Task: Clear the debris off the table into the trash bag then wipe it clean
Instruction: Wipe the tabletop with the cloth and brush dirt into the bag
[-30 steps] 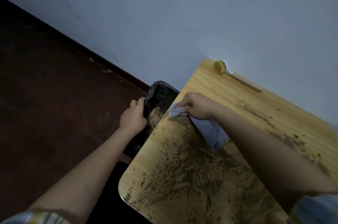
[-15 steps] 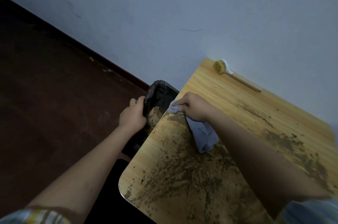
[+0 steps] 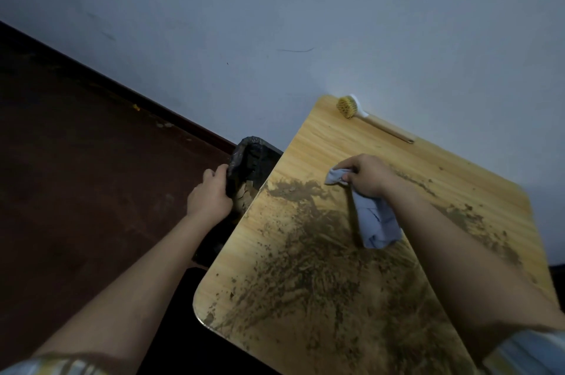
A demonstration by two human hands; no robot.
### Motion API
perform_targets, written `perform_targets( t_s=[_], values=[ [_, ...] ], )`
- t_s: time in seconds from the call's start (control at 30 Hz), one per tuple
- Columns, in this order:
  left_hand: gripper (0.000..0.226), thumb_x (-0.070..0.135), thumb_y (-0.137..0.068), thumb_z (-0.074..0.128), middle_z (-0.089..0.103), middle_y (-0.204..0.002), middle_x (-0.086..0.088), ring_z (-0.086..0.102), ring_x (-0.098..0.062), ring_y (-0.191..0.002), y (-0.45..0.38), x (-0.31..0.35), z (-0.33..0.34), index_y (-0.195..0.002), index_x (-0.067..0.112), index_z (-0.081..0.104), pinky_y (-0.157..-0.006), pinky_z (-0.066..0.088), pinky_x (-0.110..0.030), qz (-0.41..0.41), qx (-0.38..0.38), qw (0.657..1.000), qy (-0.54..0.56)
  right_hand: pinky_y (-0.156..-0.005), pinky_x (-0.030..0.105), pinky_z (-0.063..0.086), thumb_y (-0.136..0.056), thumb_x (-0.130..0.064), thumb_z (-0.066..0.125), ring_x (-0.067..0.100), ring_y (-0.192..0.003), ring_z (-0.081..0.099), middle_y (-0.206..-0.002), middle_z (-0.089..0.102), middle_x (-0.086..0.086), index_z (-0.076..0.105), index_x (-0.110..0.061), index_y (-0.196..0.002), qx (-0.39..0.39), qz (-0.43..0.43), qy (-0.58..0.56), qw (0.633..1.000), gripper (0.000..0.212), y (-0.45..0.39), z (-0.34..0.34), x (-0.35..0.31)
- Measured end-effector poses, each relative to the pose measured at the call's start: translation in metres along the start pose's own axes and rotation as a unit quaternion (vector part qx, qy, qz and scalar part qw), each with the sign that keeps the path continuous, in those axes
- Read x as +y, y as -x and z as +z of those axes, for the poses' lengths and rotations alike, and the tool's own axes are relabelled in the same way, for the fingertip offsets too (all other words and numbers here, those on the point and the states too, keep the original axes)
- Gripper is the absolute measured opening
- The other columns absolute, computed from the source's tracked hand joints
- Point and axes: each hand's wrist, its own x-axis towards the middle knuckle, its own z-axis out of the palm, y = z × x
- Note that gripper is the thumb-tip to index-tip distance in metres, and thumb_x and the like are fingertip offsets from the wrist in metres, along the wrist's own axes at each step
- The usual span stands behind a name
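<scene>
A wooden table (image 3: 318,142) is smeared with brown dirt debris (image 3: 305,255) across most of its near half, with a thicker ridge of it by the left edge. My right hand (image 3: 365,174) grips a grey-blue cloth (image 3: 376,221) that trails down over the tabletop. My left hand (image 3: 211,195) holds the rim of the black trash bag (image 3: 247,157), which hangs open just off the table's left edge. Some brown debris lies inside the bag.
A yellow-headed scrub brush (image 3: 348,105) with a wooden handle lies at the table's far edge against the pale wall. Dark reddish floor spreads to the left. More dirt streaks the table's right side.
My right hand has drawn the cloth back from the table's left edge toward the middle, leaving a ridge of dirt by the bag. My left hand stays on the bag rim.
</scene>
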Motion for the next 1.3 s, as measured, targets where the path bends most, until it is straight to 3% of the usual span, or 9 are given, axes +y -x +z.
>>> perform_targets(
  t_s=[0.17, 0.47, 0.57, 0.63, 0.67, 0.73, 0.83, 1.07, 1.3],
  values=[
    [0.057, 0.006, -0.087, 0.048, 0.040, -0.124, -0.014, 0.054, -0.044, -0.097, 0.001, 0.002, 0.000, -0.140, 0.021, 0.030, -0.071, 0.034, -0.037, 0.001, 0.003, 1.000, 0.003, -0.067, 0.038, 0.045, -0.099, -0.010, 0.049, 0.028, -0.089, 0.060, -0.117, 0.066, 0.012, 0.066, -0.011, -0.121, 0.025, 0.050, -0.005, 0.998, 0.027, -0.001, 0.022, -0.010],
    [0.059, 0.006, -0.088, 0.047, 0.039, -0.127, -0.014, 0.054, -0.044, -0.098, 0.003, 0.006, 0.001, -0.142, 0.020, 0.028, -0.070, 0.035, -0.037, 0.004, 0.005, 1.000, 0.001, -0.080, 0.048, 0.053, -0.096, -0.001, 0.047, 0.031, -0.096, 0.061, -0.118, 0.066, 0.010, 0.067, -0.012, -0.120, -0.043, -0.092, 0.008, 0.995, 0.033, 0.004, 0.033, -0.062],
    [0.059, 0.006, -0.088, 0.046, 0.039, -0.127, -0.014, 0.054, -0.043, -0.099, 0.004, 0.006, 0.000, -0.142, 0.021, 0.028, -0.071, 0.035, -0.037, 0.000, 0.003, 1.000, -0.001, -0.071, 0.038, 0.050, -0.098, -0.006, 0.050, 0.026, -0.093, 0.060, -0.117, 0.067, 0.010, 0.067, -0.011, -0.121, -0.049, -0.144, -0.011, 0.988, 0.029, 0.007, 0.029, -0.067],
    [0.059, 0.006, -0.088, 0.046, 0.040, -0.127, -0.014, 0.054, -0.043, -0.099, 0.004, 0.006, 0.001, -0.142, 0.021, 0.028, -0.072, 0.035, -0.037, 0.000, 0.001, 1.000, -0.003, -0.060, 0.033, 0.040, -0.098, -0.006, 0.051, 0.026, -0.075, 0.053, -0.098, 0.066, 0.018, 0.068, -0.009, -0.120, -0.024, -0.170, -0.008, 0.985, 0.028, 0.011, 0.024, -0.064],
    [0.059, 0.006, -0.088, 0.046, 0.039, -0.127, -0.014, 0.054, -0.043, -0.099, 0.004, 0.006, 0.001, -0.142, 0.022, 0.028, -0.072, 0.035, -0.037, -0.001, -0.001, 1.000, -0.004, -0.059, 0.038, 0.038, -0.097, -0.004, 0.051, 0.032, -0.072, 0.050, -0.090, 0.061, 0.024, 0.069, -0.008, -0.117, -0.013, -0.179, 0.005, 0.984, 0.027, 0.014, 0.021, -0.061],
    [0.059, 0.006, -0.088, 0.047, 0.039, -0.127, -0.014, 0.055, -0.043, -0.098, 0.004, 0.004, 0.001, -0.142, 0.022, 0.028, -0.072, 0.036, -0.037, -0.002, -0.004, 1.000, -0.006, -0.072, 0.049, 0.043, -0.096, -0.003, 0.050, 0.040, -0.085, 0.051, -0.097, 0.056, 0.027, 0.069, -0.008, -0.113, 0.001, -0.184, 0.036, 0.982, 0.026, 0.019, 0.016, -0.054],
    [0.059, 0.006, -0.088, 0.046, 0.039, -0.127, -0.014, 0.055, -0.043, -0.098, 0.005, 0.003, 0.002, -0.141, 0.022, 0.028, -0.073, 0.037, -0.038, -0.002, -0.008, 1.000, -0.008, -0.082, 0.046, 0.043, -0.096, -0.004, 0.048, 0.035, -0.098, 0.052, -0.111, 0.053, 0.014, 0.068, -0.008, -0.112, 0.003, -0.192, 0.065, 0.979, 0.026, 0.028, 0.013, -0.044],
    [0.058, 0.006, -0.087, 0.047, 0.040, -0.125, -0.014, 0.055, -0.043, -0.098, 0.007, 0.002, 0.000, -0.139, 0.021, 0.030, -0.074, 0.039, -0.039, 0.000, -0.006, 1.000, 0.001, -0.086, 0.035, 0.041, -0.096, -0.004, 0.049, 0.026, -0.111, 0.052, -0.126, 0.054, 0.005, 0.065, -0.015, -0.122, -0.034, -0.210, 0.103, 0.972, 0.032, 0.039, 0.021, -0.040],
    [0.058, 0.006, -0.087, 0.048, 0.040, -0.125, -0.013, 0.055, -0.043, -0.098, 0.008, 0.002, -0.003, -0.139, 0.022, 0.030, -0.072, 0.035, -0.037, 0.008, -0.008, 1.000, -0.006, -0.086, 0.039, 0.043, -0.096, -0.001, 0.048, 0.026, -0.111, 0.052, -0.127, 0.054, 0.005, 0.066, -0.015, -0.121, -0.023, -0.218, 0.104, 0.970, 0.034, 0.030, 0.029, -0.054]
  ],
)
